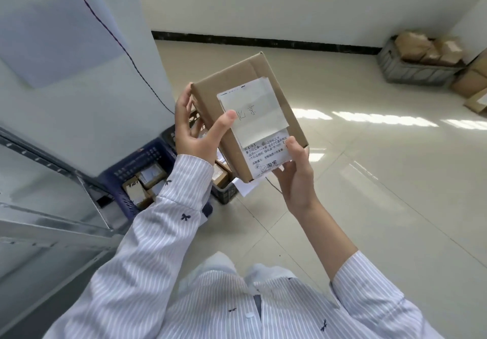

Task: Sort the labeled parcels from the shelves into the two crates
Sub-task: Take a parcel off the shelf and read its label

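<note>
Holding a cardboard parcel (232,80) up in front of the body, both hands are gripping it. The left hand (195,138) is curling round its upper left edge with the thumb pressing on the white label (253,112). The right hand (296,178) is cupping the lower right corner, its thumb lying on the printed slip. The label's handwritten characters are facing the camera, so the person is probably reading the destination before a drop. Below the hands, by the metal shelves (39,207), a blue crate (147,159) is already holding several small parcels, and a darker crate (224,193) is sitting just beside it. A grey crate (405,71) of brown packages is standing well apart by the far wall. Next, the label needs matching to the correct crate before the parcel is lowered in.
</note>
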`<state>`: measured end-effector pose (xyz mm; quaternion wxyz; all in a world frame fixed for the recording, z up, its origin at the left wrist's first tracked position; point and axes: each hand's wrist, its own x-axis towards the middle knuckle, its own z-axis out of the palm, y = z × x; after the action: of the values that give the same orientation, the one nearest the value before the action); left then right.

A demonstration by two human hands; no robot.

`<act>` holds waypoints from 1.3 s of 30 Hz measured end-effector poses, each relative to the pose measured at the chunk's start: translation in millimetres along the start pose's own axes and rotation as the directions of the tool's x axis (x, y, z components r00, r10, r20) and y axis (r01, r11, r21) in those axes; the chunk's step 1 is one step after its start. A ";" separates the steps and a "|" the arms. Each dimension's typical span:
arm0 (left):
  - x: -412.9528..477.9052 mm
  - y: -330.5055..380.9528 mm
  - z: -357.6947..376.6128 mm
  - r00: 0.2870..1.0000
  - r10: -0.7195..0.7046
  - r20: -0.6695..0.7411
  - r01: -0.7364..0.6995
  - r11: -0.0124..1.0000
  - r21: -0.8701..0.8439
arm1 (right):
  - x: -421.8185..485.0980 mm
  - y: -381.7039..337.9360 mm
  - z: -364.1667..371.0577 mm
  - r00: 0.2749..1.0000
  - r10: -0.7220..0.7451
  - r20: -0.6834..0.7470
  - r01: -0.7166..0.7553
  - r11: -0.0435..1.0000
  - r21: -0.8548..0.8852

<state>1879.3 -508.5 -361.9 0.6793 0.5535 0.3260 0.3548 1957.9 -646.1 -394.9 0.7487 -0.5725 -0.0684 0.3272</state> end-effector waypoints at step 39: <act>324.9 -92.6 103.4 0.795 -0.491 -0.356 0.464 0.871 -0.164 | 425.1 -35.7 33.5 0.921 0.328 0.210 -0.242 0.905 -0.350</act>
<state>2151.0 -301.1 -451.2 0.6872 0.3486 0.5701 0.2851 2286.8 -382.0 -467.2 0.5745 -0.6405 -0.1341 0.4917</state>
